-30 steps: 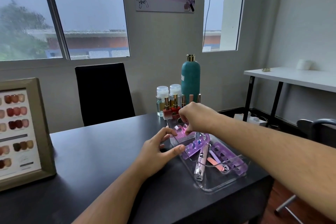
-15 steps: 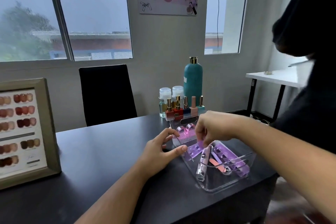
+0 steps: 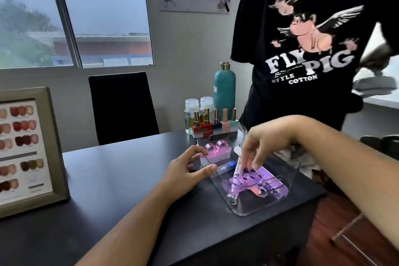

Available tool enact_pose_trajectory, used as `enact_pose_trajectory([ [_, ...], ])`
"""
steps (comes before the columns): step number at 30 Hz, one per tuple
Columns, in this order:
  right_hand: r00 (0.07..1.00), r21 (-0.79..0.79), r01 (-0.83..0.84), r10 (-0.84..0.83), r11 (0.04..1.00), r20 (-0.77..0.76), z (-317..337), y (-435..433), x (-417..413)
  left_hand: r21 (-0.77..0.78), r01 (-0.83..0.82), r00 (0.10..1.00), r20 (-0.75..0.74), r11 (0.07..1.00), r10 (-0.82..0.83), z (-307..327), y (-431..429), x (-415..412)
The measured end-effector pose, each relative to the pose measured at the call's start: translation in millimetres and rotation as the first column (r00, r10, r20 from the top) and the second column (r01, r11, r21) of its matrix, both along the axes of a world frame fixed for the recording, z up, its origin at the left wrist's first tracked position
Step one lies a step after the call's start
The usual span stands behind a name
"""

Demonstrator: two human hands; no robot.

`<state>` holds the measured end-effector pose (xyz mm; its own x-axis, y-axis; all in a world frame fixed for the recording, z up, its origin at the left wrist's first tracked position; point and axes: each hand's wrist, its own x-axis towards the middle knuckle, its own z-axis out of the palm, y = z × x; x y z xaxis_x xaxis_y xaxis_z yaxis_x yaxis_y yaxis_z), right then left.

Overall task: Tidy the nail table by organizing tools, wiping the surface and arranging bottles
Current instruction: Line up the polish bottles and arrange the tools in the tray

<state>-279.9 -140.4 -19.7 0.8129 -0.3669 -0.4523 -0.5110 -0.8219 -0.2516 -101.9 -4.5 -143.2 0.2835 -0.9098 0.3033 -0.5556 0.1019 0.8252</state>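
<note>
In the head view, a clear plastic tray point(image 3: 254, 211) stands on the dark desk point(image 3: 108, 179), near its right edge. The left hand point(image 3: 185, 174) rests at the left wall of the tray, with the thumb on the rim and the fingers spread above it; it is loosely open and grips nothing that I can see. The right hand point(image 3: 262, 149) reaches down into the tray from the right side. Its fingertips point(image 3: 248, 165) are bent narrow and touch the purple toe separators point(image 3: 250, 179) that lie in the middle of the tray, but I cannot tell if they really hold one. Just left of these fingertips lies a silver pen-like tool point(image 3: 234, 188), pointing toward the near end of the tray. A small tube with a blue cap point(image 3: 225, 166) lies beside the left thumb. At the far end of the tray is a pink nail brush point(image 3: 216, 153).

Behind the tray, a row of nail polish bottles point(image 3: 212, 124) stands upright on the desk. Two clear jars point(image 3: 198, 110) and a tall teal bottle point(image 3: 224, 90) stand behind them. A framed colour chart point(image 3: 26, 147) stands at the left side of the desk. A black chair point(image 3: 122, 106) is behind the desk. A person in a black printed T-shirt point(image 3: 306, 45) stands at the right, close to the desk
</note>
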Motion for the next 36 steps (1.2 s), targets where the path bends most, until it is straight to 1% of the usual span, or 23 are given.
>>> enact_pose_trajectory([
  [3, 0.978, -0.17, 0.048, -0.012, 0.984, 0.207, -13, 0, 10, -0.005, 0.003, 1.0, 0.0, 1.0, -0.003, 0, 0, 1],
  [4, 0.972, -0.22, 0.047, 0.006, 0.974, 0.234, -18, 3, 14, -0.009, 0.004, 1.0, -0.001, 1.0, -0.004, 0, -1, 1],
  [5, 0.974, -0.246, 0.029, 0.028, 0.969, 0.225, -23, 7, 18, -0.01, 0.005, 1.0, -0.001, 1.0, -0.005, 0, -1, 1],
  [8, 0.99, -0.241, -0.024, 0.056, 0.97, 0.129, -34, 15, 26, -0.004, 0.008, 1.0, 0.003, 1.0, -0.008, -1, -1, 1],
  [10, 0.993, -0.262, -0.037, 0.066, 0.964, 0.101, -36, 16, 27, -0.004, 0.008, 1.0, -0.001, 1.0, -0.008, -1, -2, 1],
  [17, 0.991, -0.262, -0.041, 0.074, 0.964, 0.114, -41, 17, 24, -0.008, -0.002, 1.0, -0.003, 1.0, 0.002, -1, -2, 1],
  [19, 0.987, -0.273, -0.04, 0.081, 0.961, 0.14, -36, 19, 22, -0.009, -0.001, 1.0, -0.012, 1.0, 0.001, -1, -2, 1],
  [21, 0.982, -0.237, -0.035, 0.077, 0.971, 0.173, -24, 19, 17, -0.007, 0.003, 1.0, -0.011, 1.0, -0.003, -2, -2, 2],
  [23, 0.988, -0.177, -0.077, 0.099, 0.981, 0.12, -13, 23, 11, 0.002, 0.004, 1.0, -0.004, 1.0, -0.004, -2, -3, 2],
  [25, 0.992, -0.164, -0.12, 0.125, 0.979, 0.021, -13, 30, 9, 0.002, 0.004, 1.0, -0.001, 1.0, -0.004, -2, -3, 2],
  [26, 0.992, -0.17, -0.124, 0.125, 0.978, -0.003, -18, 33, 9, -0.001, 0.003, 1.0, 0.0, 1.0, -0.003, -2, -3, 2],
  [29, 0.994, -0.178, -0.109, 0.111, 0.978, 0.002, -29, 38, 11, 0.0, 0.005, 1.0, 0.012, 1.0, -0.005, -3, -3, 3],
  [31, 0.994, -0.154, -0.108, 0.111, 0.982, 0.005, -27, 35, 9, 0.006, 0.003, 1.0, 0.014, 1.0, -0.003, -2, -3, 3],
  [34, 0.994, -0.07, -0.075, 0.08, 0.995, 0.075, -19, 27, 8, 0.016, 0.001, 1.0, 0.013, 1.0, -0.002, -2, -3, 3],
  [35, 0.989, -0.065, -0.06, 0.068, 0.996, 0.128, -18, 24, 10, 0.015, 0.002, 1.0, 0.012, 1.0, -0.002, -2, -3, 3],
  [36, 0.978, -0.101, -0.048, 0.067, 0.994, 0.198, -17, 21, 15, 0.011, 0.002, 1.0, 0.007, 1.0, -0.002, -2, -3, 3],
])
